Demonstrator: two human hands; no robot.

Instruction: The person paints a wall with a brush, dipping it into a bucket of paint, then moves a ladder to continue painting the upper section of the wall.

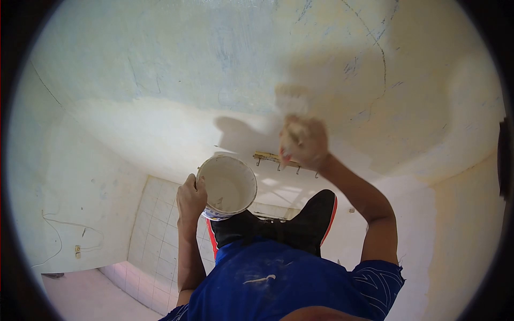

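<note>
My left hand (191,200) is closed on the rim and side of a round bucket (231,170), held in front of my legs. The bucket tilts so its inside faces me, and whitish paint coats the inner wall and lies at the bottom. Up and to the right, my right hand (306,143) grips a paintbrush (292,99), blurred by motion. Its wide pale bristle end lies over the wall (230,69), at the border between fresh white paint and the older yellowish, bluish surface. The brush handle is mostly hidden in my fist.
A narrow rail with metal hooks (261,155) is fixed to the wall below my right hand. White tiles (155,224) show at lower left. A socket (78,250) with loose cable hangs on the left wall. A dark object (503,160) stands at the right edge.
</note>
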